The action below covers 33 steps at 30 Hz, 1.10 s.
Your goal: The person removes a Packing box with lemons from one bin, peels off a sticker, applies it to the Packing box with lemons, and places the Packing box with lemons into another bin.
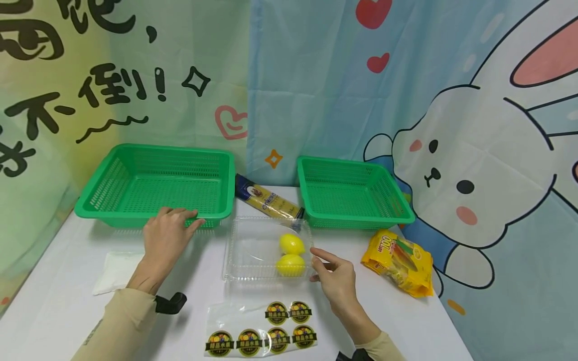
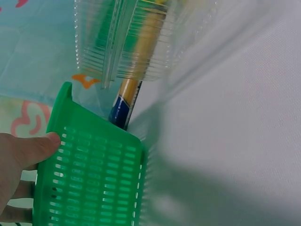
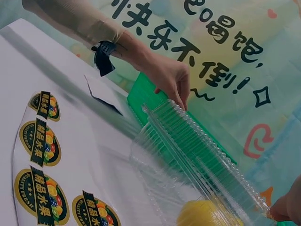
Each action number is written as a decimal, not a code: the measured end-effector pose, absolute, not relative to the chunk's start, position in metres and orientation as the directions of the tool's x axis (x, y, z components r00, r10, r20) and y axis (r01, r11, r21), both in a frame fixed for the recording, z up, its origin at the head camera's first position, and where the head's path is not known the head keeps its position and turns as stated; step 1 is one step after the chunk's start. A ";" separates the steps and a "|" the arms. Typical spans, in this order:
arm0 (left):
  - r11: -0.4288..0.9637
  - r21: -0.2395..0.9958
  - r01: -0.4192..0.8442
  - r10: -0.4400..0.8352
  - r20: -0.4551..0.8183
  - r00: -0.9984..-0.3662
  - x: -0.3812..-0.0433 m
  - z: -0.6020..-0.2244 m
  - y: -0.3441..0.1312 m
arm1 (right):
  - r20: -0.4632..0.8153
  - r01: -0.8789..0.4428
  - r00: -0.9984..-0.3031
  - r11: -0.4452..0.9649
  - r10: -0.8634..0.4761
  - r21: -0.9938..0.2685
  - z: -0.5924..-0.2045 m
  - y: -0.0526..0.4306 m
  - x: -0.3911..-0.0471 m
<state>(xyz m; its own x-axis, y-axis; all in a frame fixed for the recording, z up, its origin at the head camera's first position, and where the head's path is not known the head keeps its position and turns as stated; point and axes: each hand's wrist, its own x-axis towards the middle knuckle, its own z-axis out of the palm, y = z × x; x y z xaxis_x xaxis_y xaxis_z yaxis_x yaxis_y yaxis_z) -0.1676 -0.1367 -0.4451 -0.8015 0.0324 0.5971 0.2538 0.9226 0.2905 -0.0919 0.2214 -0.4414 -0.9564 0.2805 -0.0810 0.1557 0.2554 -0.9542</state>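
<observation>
My left hand [image 1: 167,238] is at the front rim of the larger green plastic basket [image 1: 155,221], thumb outside the wall and fingers over the rim, as the left wrist view shows. Before me lies a clear plastic clamshell box [image 1: 253,248] with two lemons [image 1: 291,244] at its right side. With thumb and fingertips my right hand [image 1: 335,278] pinches the right edge of that box. Only a bit of this hand [image 3: 288,207] appears in the right wrist view, at the box's corner.
A sheet of round fruit stickers [image 1: 250,343] lies in front of the box. Behind it are a blue and gold packet [image 1: 269,201] and a smaller green basket [image 1: 356,220]. A yellow snack bag [image 1: 399,263] sits right, a white packet [image 1: 115,271] left. A printed curtain [image 1: 289,100] hangs behind.
</observation>
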 end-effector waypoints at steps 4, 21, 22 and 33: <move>0.917 0.303 0.259 0.031 0.593 -0.805 -0.168 -0.445 -0.136 | -0.079 0.153 -0.955 0.247 0.287 -0.957 -0.446 0.222 -0.093; 0.752 0.374 0.543 0.068 0.776 -0.627 -0.129 -0.470 -0.128 | -0.050 0.129 -0.956 0.265 0.289 -0.956 -0.454 0.218 -0.089; 0.730 0.376 0.571 0.088 0.777 -0.623 -0.121 -0.471 -0.124 | -0.046 0.127 -0.957 0.268 0.287 -0.955 -0.454 0.218 -0.089; 0.607 0.217 0.764 0.400 0.748 -0.530 -0.052 -0.471 -0.071 | -0.009 0.090 -0.957 0.270 0.289 -0.959 -0.460 0.216 -0.085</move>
